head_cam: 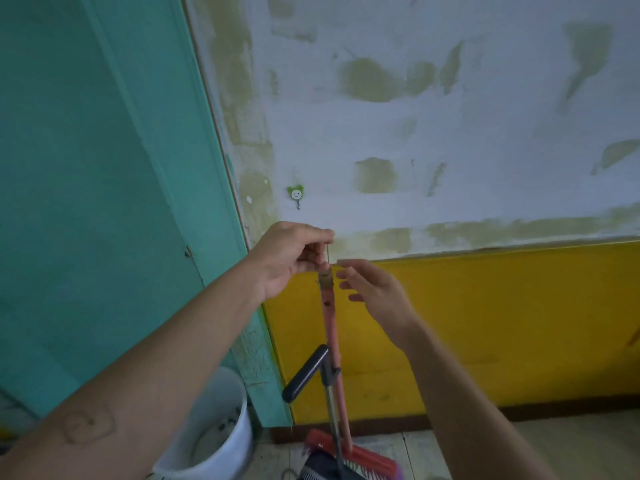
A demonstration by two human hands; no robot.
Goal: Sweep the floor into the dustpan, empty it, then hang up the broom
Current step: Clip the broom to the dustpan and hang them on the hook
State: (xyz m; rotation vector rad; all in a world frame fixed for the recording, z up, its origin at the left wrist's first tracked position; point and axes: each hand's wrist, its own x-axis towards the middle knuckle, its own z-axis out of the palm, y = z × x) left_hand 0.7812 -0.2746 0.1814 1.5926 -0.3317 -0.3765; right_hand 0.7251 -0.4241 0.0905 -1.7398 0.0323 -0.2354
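The broom (333,344) has a pink handle and a red head that rests low near the floor. My left hand (289,259) pinches a thin loop at the top end of the handle. Just right of the handle top, my right hand (372,291) hovers with fingers spread, holding nothing. A small green smiley wall hook (296,195) sits on the white wall above and left of my left hand. The dustpan (325,471), dark with a black grip (304,374) on a grey stem, is clipped alongside the broom handle.
A white bucket (221,434) stands on the floor at the lower left beside the teal door (86,202). The wall is patchy white above and yellow (485,323) below. Wooden floor shows at the bottom right.
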